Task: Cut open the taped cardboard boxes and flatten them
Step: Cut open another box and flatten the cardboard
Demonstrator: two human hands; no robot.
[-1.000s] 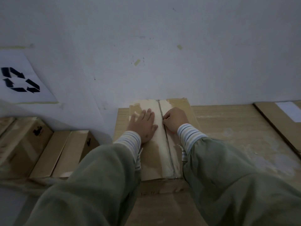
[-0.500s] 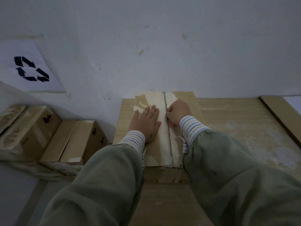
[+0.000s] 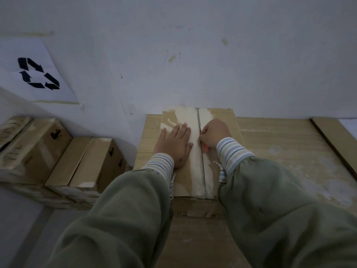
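A taped cardboard box (image 3: 185, 151) was found lying on the wooden table (image 3: 289, 151), its far end against the wall (image 3: 193, 55). The left hand (image 3: 174, 145) was laid flat on the top, fingers straight and pressing beside the centre seam (image 3: 201, 161). The right hand (image 3: 214, 133) was curled round a small cutter (image 3: 205, 149), of which only an orange-red tip was seen at the seam; the blade could not be made out. The board was judged light and fairly stiff, the glossy tape slippery under a palm, and the flaps liable to give under pressure. Holding was judged best beside the seam, clear of the cutting line. Further taped boxes (image 3: 58, 157) were noted to the left.
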